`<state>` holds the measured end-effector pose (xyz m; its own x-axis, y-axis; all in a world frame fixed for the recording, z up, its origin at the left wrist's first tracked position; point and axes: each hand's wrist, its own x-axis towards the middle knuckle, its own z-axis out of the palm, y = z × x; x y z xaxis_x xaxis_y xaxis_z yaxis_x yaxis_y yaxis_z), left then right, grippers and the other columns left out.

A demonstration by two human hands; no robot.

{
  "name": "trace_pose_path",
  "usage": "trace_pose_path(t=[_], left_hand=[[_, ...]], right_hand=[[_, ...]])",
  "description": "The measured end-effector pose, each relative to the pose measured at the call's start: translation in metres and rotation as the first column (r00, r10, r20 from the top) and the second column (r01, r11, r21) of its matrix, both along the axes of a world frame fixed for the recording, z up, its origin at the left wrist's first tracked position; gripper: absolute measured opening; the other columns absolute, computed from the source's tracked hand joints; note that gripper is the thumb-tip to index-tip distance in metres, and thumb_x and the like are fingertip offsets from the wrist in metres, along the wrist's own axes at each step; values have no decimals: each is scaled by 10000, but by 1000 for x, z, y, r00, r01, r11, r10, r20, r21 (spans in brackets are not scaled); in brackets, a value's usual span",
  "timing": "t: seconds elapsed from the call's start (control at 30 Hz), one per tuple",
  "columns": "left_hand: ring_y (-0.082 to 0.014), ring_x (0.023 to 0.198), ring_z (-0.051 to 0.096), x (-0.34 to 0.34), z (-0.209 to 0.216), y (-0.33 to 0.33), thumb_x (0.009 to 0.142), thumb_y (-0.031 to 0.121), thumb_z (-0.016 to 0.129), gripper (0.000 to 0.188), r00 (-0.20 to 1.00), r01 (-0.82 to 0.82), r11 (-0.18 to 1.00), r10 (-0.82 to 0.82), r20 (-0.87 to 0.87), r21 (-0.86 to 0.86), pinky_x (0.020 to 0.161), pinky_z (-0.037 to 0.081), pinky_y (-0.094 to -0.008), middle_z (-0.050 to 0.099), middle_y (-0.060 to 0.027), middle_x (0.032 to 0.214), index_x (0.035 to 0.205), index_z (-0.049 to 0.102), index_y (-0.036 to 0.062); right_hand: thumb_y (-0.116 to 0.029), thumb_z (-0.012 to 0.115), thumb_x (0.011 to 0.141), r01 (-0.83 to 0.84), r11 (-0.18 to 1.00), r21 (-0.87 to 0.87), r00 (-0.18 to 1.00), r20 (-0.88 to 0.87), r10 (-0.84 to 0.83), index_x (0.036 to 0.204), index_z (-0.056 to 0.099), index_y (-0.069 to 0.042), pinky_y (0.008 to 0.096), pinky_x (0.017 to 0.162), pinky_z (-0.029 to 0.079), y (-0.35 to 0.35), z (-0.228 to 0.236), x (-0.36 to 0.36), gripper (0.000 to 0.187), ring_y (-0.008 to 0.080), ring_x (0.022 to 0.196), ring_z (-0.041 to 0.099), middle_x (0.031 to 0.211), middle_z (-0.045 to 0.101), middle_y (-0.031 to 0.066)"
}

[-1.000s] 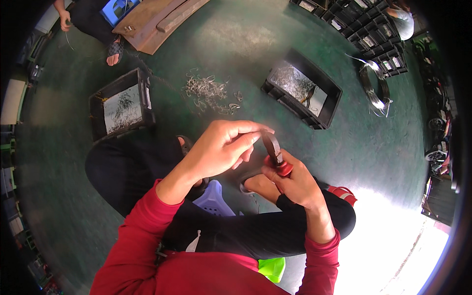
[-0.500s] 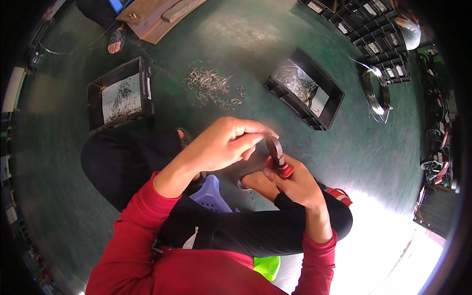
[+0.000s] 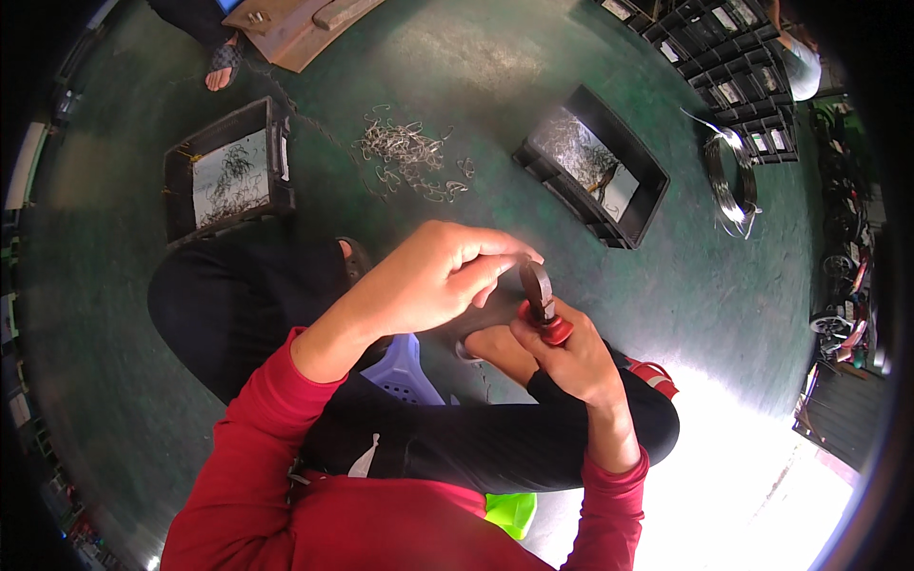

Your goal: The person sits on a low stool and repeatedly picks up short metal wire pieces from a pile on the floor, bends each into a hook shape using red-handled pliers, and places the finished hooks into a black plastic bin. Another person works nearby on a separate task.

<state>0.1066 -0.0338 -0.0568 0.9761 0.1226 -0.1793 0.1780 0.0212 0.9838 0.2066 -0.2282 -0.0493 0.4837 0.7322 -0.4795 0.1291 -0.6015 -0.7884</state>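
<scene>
Red-handled pliers [image 3: 539,293] stand with their dark jaws pointing up and away from me. My right hand [image 3: 577,360] is wrapped round their handles. Just left of the jaws, my left hand [image 3: 440,278] is closed in a pinch, thumb against forefinger, its fingertips by the tip of the jaws. Whatever the pinch holds is too small to make out. On the green floor beyond my hands lies a loose pile of bent wire hooks [image 3: 405,147].
Black crates stand at left [image 3: 283,176] and right [image 3: 657,195], with thin wire pieces inside. A wire coil [image 3: 728,181] lies near stacked black crates [image 3: 719,62]. A wooden board [image 3: 276,33] and another person's foot [image 3: 221,71] are at the far left. A purple plastic stool [image 3: 407,369] shows between my legs.
The view has shifted slightly. Both hands keep nearly the same pose, the left at the jaws' tip and the right round the pliers.
</scene>
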Motion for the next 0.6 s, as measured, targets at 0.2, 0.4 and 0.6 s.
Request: trace_pose_path(t=[0.2,0.4,0.6], left_hand=[[-54,529,425,-4,-1,-12,985,76,493,236,996,-80,981,72,51,175,496,370,-242,474,-1,574,1131,672,25],[-252,526,535,-4,-4,-21,892,10,560,184,981,-178,951,153,118,251,507,424,-331,547,-178,617,1041,666,-13],[-103,488,442,-5,-9,-28,916,-25,525,196,964,-238,924,188,187,299,481,384,-266,499,-106,580,1063,654,-16]], right_hand=[[-209,765,775,58,998,-20,987,150,-54,863,613,8,332,632,487,1,-4,-2,279,263,629,620,686,622,143],[-182,756,792,87,996,-32,958,277,-75,861,603,1,353,616,483,2,-17,-2,248,295,640,627,723,629,169],[-154,752,805,101,995,-12,939,331,-91,855,589,-2,371,605,471,1,-23,-3,228,335,643,604,747,617,175]])
